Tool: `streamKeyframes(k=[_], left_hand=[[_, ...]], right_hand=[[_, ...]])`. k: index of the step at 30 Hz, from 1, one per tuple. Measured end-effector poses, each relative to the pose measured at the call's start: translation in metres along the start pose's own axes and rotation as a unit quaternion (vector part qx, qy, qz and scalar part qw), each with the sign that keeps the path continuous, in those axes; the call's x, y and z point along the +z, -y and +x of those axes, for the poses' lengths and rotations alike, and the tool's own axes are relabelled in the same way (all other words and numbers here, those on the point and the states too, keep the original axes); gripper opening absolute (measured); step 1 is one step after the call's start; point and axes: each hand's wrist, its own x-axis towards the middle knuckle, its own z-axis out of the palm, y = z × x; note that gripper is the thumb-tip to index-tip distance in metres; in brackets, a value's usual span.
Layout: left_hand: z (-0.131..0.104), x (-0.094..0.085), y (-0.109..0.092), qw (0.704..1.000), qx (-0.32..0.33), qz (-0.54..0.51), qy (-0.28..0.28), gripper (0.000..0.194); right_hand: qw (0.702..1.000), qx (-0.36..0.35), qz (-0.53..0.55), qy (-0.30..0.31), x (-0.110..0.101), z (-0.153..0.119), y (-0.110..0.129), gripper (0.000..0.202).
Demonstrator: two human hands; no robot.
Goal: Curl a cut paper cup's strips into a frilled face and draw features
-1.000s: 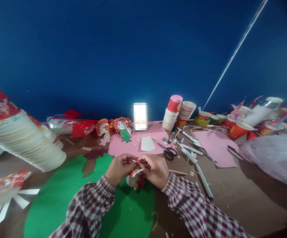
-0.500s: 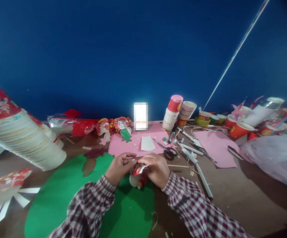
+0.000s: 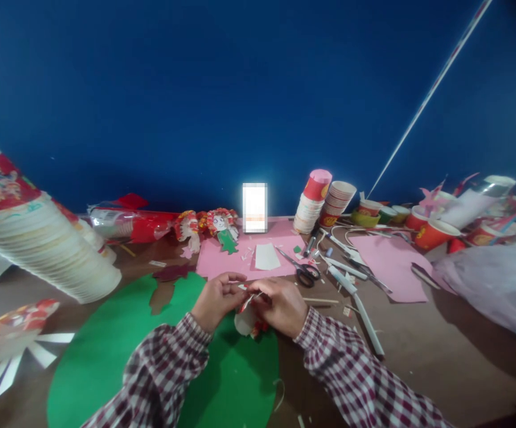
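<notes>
Close together near the middle, my left hand and my right hand both grip a small cut paper-cup piece, white with red and yellow print. My left fingertips pinch its upper edge. The right fingers are curled round its other side and hide part of it. Beneath the hands lies a big green paper sheet with a cut-out notch at its far edge. Beyond them a white paper piece rests on pink paper. Black-handled scissors lie beside it.
Tall stacked paper cups lean at the left, above a fringed cut cup. Finished paper dolls stand at the back. Shorter cup stacks, a glue gun, a knife and a plastic bag occupy the right.
The printed piece has turned in my fingers, its red-and-white strip now seen more edge-on. My right fingers have shifted slightly on it. The whole view has moved a little.
</notes>
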Motion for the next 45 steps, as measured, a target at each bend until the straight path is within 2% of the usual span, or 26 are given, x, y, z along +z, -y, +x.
streamKeyframes(k=[9, 19, 26, 31, 36, 41, 43, 45], left_hand=[[-0.001, 0.002, -0.004, 0.998, -0.044, -0.033, 0.006, 0.041], [0.003, -0.003, 0.010, 0.994, -0.080, -0.050, 0.058, 0.041], [0.003, -0.006, 0.010, 0.996, -0.060, -0.030, 0.057, 0.038], [0.002, -0.009, 0.006, 0.997, 0.005, 0.025, 0.071, 0.033], [-0.003, -0.005, -0.006, 0.983, 0.060, 0.143, 0.100, 0.017], [-0.006, -0.008, -0.011, 0.953, 0.098, 0.265, 0.108, 0.024], [-0.006, -0.010, -0.012, 0.953, 0.099, 0.271, 0.098, 0.025], [-0.006, -0.014, -0.014, 0.964, 0.092, 0.238, 0.080, 0.024]], right_hand=[[1.000, 0.008, 0.008, 0.016, 0.002, -0.003, -0.002, 0.022], [0.993, 0.063, 0.098, 0.032, 0.003, -0.002, 0.001, 0.016], [0.990, 0.071, 0.123, 0.019, 0.004, -0.003, 0.000, 0.014], [0.994, 0.065, 0.088, 0.010, 0.003, -0.003, 0.002, 0.014], [0.998, 0.059, 0.011, 0.012, 0.003, -0.003, 0.005, 0.013], [0.998, 0.018, -0.062, 0.022, -0.001, -0.003, 0.011, 0.015], [0.996, -0.014, -0.089, -0.004, -0.004, -0.003, 0.015, 0.018], [0.992, -0.058, -0.094, -0.064, -0.006, -0.004, 0.018, 0.018]])
